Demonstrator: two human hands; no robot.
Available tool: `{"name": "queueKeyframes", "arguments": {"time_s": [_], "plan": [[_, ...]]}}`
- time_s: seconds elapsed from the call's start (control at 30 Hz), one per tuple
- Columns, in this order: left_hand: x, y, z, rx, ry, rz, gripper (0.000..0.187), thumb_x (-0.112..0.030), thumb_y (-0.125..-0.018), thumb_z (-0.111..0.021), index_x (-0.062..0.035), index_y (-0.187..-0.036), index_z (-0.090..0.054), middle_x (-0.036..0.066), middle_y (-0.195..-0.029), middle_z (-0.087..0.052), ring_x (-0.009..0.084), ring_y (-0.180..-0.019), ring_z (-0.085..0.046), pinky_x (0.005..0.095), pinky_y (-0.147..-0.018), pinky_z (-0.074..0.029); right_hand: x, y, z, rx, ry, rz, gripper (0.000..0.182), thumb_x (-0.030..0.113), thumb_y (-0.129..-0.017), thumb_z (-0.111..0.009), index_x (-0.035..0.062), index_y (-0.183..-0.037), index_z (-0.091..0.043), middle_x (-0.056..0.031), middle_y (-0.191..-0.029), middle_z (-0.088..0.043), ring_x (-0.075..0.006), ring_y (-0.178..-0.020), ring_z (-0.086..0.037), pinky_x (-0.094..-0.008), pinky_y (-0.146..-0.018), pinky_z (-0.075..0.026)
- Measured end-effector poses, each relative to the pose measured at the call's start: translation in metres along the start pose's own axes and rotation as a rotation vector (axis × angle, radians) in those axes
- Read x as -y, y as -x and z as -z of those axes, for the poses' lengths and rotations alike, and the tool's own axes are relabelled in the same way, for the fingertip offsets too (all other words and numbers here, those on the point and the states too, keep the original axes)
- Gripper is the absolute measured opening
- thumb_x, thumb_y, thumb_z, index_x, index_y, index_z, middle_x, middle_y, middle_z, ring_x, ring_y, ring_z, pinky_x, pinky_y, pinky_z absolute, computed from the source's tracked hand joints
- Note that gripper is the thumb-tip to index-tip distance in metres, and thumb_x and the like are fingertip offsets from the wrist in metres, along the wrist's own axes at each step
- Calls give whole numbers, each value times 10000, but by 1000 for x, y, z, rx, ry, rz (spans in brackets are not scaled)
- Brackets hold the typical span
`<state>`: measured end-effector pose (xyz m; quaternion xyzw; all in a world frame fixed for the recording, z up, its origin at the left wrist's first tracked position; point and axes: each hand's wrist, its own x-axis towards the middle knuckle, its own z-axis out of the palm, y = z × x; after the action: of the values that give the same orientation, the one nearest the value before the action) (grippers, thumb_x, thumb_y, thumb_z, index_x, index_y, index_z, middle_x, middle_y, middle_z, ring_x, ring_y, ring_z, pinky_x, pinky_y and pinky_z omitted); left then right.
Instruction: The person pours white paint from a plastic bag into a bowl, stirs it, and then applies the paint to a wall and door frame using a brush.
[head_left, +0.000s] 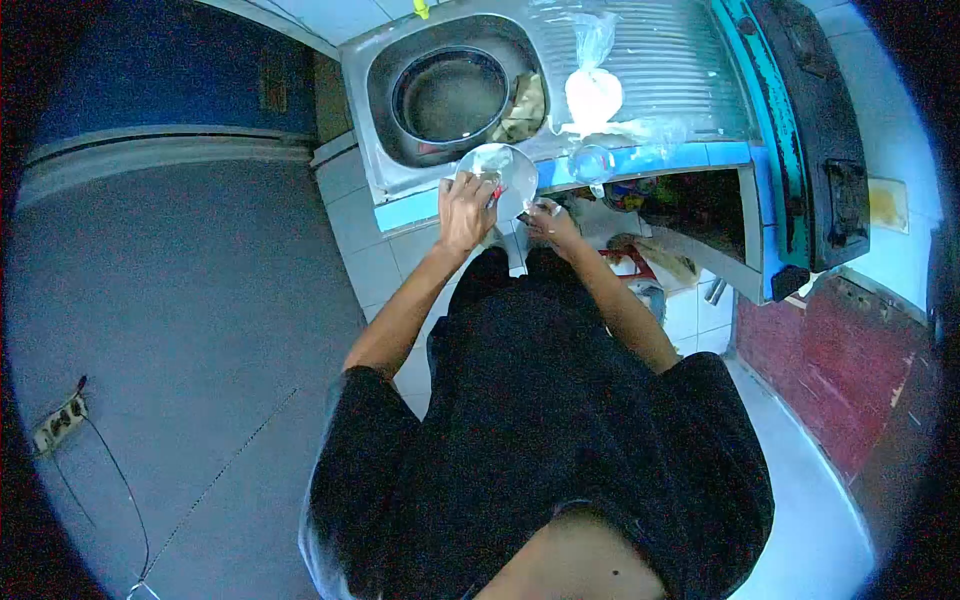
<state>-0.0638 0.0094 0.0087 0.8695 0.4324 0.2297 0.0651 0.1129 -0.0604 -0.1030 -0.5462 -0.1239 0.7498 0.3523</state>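
A pale round plate (517,182) is held tilted at the front edge of the sink. My left hand (465,212) reaches over its left side, the fingers curled together on its inner face beside a small red and white patch. What those fingers hold I cannot tell. At the lower right rim, my right hand (550,222) has its fingers closed at the plate's edge. A clear small cup (591,165) sits on the blue tiled ledge to the right of the plate.
A dark round basin (450,97) stands in the steel sink (385,140), beside a crumpled beige cloth (523,108). On the ribbed drainboard (680,60) lies a plastic bag of white stuff (593,97). A stove (825,140) borders the right side, above an open shelf (695,210).
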Motion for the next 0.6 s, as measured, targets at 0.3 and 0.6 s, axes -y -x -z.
{"name": "queueKeyframes", "arguments": {"time_s": [0.3,0.6], "plan": [[-3,11,18,146,51,-21,266,-134,-622,-679,-90,-882,-647,42,-865,-635,216,-888,-517,364,-722,-345,-9,-6,1,-22,-136,7,488,225,-840,-639,74,-1230,-388,-28,-1071,-568,-148,-949,-571,-341,-783,-486],[11,-4,29,65,-27,-10,193,-137,-638,-690,-138,-827,-648,2,-867,-638,195,-859,-515,363,-697,-338,-12,-8,2,-2,-97,9,424,272,-864,-616,89,-1186,-410,-28,-1095,-572,-158,-1013,-577,-338,-791,-472]]}}
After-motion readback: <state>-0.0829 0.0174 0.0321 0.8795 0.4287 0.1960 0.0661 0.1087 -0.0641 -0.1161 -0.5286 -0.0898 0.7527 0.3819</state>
